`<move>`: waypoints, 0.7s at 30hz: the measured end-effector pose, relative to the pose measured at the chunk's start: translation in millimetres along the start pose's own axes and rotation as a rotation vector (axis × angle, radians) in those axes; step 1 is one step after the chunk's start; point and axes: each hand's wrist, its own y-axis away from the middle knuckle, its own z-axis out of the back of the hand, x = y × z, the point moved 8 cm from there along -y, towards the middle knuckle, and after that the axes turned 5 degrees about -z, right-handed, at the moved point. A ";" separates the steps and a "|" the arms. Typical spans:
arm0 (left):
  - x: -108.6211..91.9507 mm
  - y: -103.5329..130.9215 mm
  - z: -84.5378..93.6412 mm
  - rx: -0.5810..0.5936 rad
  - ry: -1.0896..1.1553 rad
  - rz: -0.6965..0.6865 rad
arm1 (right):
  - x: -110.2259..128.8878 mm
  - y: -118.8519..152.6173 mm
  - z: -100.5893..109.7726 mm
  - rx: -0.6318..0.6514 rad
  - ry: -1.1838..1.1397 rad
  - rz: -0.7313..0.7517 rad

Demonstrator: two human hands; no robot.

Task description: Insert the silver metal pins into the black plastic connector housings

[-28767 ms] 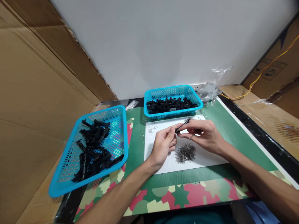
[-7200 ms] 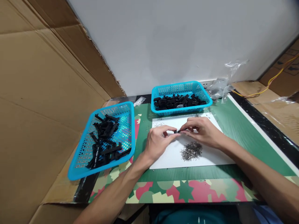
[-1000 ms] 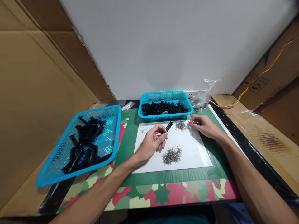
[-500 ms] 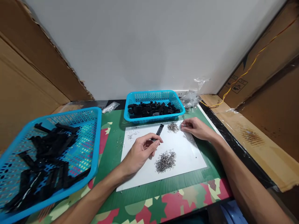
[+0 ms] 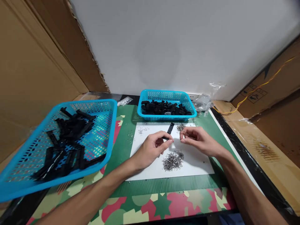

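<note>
Between the fingers of my left hand is a narrow black plastic part, its far end tilted up and away. My right hand is closed in a pinch just right of that part, apart from it; what the fingertips hold is too small to make out. Below both hands a pile of small metal springs or clips lies on a white sheet. A smaller pile of tiny metal pieces sits behind, partly covered by my right fingers.
A blue basket with long black parts stands at the left. Another blue basket at the back holds smaller black pieces. Clear plastic bags lie behind on the right. Cardboard and a yellow cable border the right side.
My right hand has come from the small rear pile toward my left hand, fingers still pinched. My left hand keeps the black part. The whole view has shifted, with things appearing farther right.
</note>
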 end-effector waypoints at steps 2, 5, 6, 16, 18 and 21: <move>-2.4 1.0 -2.2 0.020 -0.012 -0.005 | 8.3 -0.6 -14.7 0.002 0.018 0.028; -5.0 1.1 -3.5 0.034 -0.018 -0.017 | 14.6 -0.6 -25.3 -0.008 0.032 0.058; -5.4 0.8 -3.5 0.035 -0.013 -0.020 | 15.3 -0.6 -26.0 -0.018 0.037 0.066; -4.6 0.0 -3.7 0.037 -0.015 -0.028 | 14.0 -1.4 -26.9 -0.077 0.017 0.074; -4.8 0.2 -3.3 0.036 -0.017 -0.028 | 16.1 -0.6 -27.6 -0.106 0.053 0.103; -3.3 0.9 -1.1 0.019 0.002 -0.011 | 25.7 3.9 -25.7 -0.225 0.195 0.234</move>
